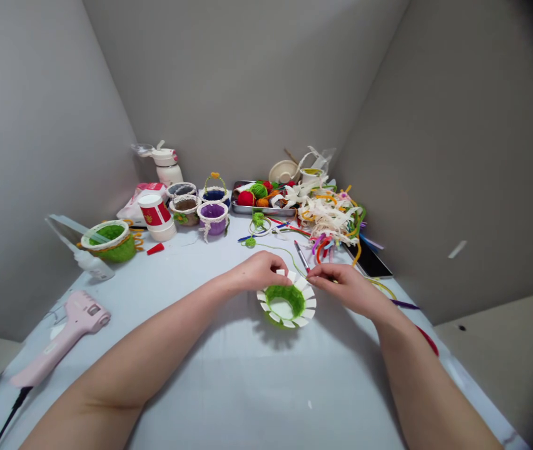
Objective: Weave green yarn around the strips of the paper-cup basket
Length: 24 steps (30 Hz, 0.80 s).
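A small paper cup (286, 317) stands in front of me, its rim cut into white strips that fan outward and its inside lined with green yarn. My left hand (266, 270) grips the cup's far left edge, thumb reaching over the strips. Beside the cup's right rim, the fingers of my right hand (336, 281) are pinched together, seemingly on the green yarn (289, 252). That strand runs back to a little green ball (250, 242) on the table. A pen (302, 256) lies just beyond my right fingertips.
A pink glue gun (67, 337) lies at left, near a glue bottle (92, 264) and a green basket (111, 244). Several finished baskets (213, 219) and a metal tray (266, 210) of yarn stand behind. A heap of strips (332, 212) and a phone (372, 259) are at right.
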Motion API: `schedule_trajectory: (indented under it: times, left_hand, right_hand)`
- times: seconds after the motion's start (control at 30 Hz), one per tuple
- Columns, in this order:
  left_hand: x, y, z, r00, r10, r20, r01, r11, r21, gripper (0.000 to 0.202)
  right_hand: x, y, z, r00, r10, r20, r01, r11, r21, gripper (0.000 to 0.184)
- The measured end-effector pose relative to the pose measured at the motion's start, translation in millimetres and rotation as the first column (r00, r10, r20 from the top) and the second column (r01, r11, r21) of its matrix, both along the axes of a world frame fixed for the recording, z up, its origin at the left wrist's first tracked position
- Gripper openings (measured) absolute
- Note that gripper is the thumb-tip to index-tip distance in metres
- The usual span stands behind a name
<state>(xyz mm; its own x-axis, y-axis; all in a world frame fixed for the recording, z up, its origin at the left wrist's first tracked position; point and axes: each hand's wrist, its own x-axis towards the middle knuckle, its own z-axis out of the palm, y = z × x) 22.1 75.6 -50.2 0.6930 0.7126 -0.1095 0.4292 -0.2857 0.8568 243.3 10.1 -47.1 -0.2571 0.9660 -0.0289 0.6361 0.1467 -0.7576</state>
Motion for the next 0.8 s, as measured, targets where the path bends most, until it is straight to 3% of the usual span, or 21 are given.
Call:
schedule_trajectory:
  times: [0.23, 0.43, 0.5, 0.67, 0.8]
  left_hand:
    - [2, -4, 0.9, 1.000, 0.012, 0.016, -0.012, 1.000, -0.016, 0.028]
    - [2, -4, 1.0, 1.000, 0.013, 0.013, -0.013, 1.000, -0.017, 0.029]
    - [2, -3, 0.1, 1.000, 0.023, 0.006, -0.023, 1.000, -0.010, 0.029]
    - [3, -4, 1.8, 1.000, 0.009, -0.023, -0.009, 1.000, 0.024, 0.026]
    - [5, -9, 6.0, 0.999, -0.001, -0.042, 0.002, 1.000, 0.025, 0.025]
  right_hand:
    - [-15, -15, 13.9, 0.993, -0.116, -0.012, 0.117, 0.978, 0.175, 0.025]
    - [-26, -18, 15.2, 0.981, -0.165, 0.101, 0.122, 0.933, 0.340, 0.019]
    - [-27, -20, 17.7, 0.979, -0.118, 0.163, 0.056, 0.938, 0.341, 0.018]
    - [-32, -29, 26.8, 0.923, 0.134, 0.361, -0.222, 0.951, 0.215, 0.017]
    - [-38, -32, 30.0, 0.866, 0.157, 0.474, -0.276, 0.941, 0.193, 0.020]
